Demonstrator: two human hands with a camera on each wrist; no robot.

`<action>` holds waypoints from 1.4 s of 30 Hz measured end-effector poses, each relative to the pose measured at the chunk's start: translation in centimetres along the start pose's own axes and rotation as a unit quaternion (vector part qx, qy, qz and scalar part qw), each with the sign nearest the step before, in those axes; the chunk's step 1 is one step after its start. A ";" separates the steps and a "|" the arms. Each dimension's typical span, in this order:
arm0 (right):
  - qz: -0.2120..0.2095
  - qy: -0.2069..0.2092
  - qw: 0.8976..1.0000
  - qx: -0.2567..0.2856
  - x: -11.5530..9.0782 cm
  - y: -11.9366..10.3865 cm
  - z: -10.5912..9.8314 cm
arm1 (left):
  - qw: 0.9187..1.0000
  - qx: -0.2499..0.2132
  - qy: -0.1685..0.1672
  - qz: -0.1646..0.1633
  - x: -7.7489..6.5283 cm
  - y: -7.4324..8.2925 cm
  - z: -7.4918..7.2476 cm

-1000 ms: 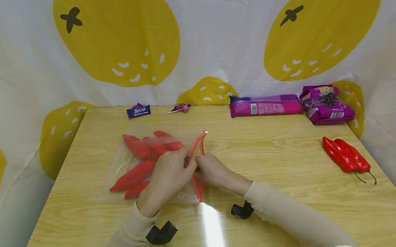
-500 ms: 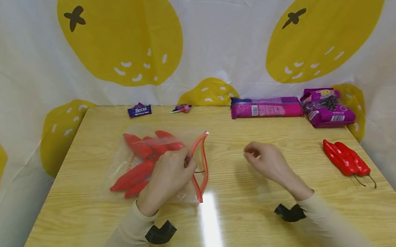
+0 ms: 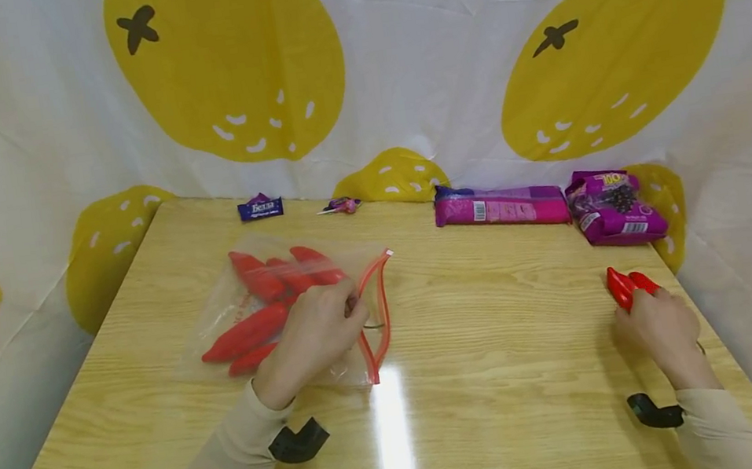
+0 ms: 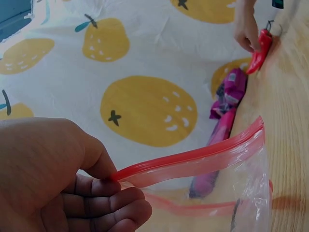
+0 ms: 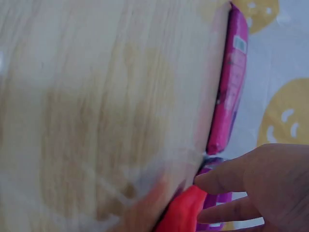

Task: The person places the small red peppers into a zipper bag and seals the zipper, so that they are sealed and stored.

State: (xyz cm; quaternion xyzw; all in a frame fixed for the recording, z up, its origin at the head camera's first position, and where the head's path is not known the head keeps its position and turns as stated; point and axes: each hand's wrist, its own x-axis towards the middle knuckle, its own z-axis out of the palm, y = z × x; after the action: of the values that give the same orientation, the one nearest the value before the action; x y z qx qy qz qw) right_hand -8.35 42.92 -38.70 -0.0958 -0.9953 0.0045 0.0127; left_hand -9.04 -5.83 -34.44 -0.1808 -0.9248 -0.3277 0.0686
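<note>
Zip bag [image 3: 247, 305] lying on table [image 3: 502, 376], red peppers [image 3: 246, 333] inside, mouth parted; left hand [image 3: 310, 329] pinches its red rim [image 4: 193, 158] between thumb and forefinger; right hand [image 3: 664, 327] touching loose peppers [image 3: 619, 286] near table's right edge, cannot tell whether it grips; purple pack [image 3: 618, 210] just beyond them, long pink packet [image 3: 504, 206] beside it

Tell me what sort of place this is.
Probably a staged tabletop setup, perhaps for filming: fruit-print cloth hangs behind and along both sides of a wood-grain table, where red peppers lie inside a clear zip bag.
</note>
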 end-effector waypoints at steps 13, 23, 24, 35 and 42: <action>0.024 0.030 0.999 0.021 0.0 -0.3 0.5 | 1.000 -0.003 0.002 0.002 0.0 -0.1 -0.2; 0.068 -0.057 0.995 -0.035 0.3 1.8 -0.1 | 1.000 0.002 0.011 0.013 0.0 -0.2 -0.2; 0.070 -0.072 0.994 -0.035 0.3 1.9 0.0 | 1.000 0.001 0.012 0.014 0.0 -0.2 -0.2; -0.011 -0.026 0.995 0.094 -0.6 -2.9 -1.6 | 1.000 -0.001 0.011 0.018 0.1 0.1 -0.2; -0.167 -0.072 0.934 0.308 -2.4 -13.8 -2.5 | 1.000 -0.002 0.017 0.015 0.0 0.1 -0.3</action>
State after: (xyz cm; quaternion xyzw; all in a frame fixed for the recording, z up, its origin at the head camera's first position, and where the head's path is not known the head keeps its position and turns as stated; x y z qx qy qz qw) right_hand -8.54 28.93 -36.15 0.0809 -0.9449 0.3158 -0.0298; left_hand -8.99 -5.97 -34.20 -0.1889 -0.9202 -0.3312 0.0886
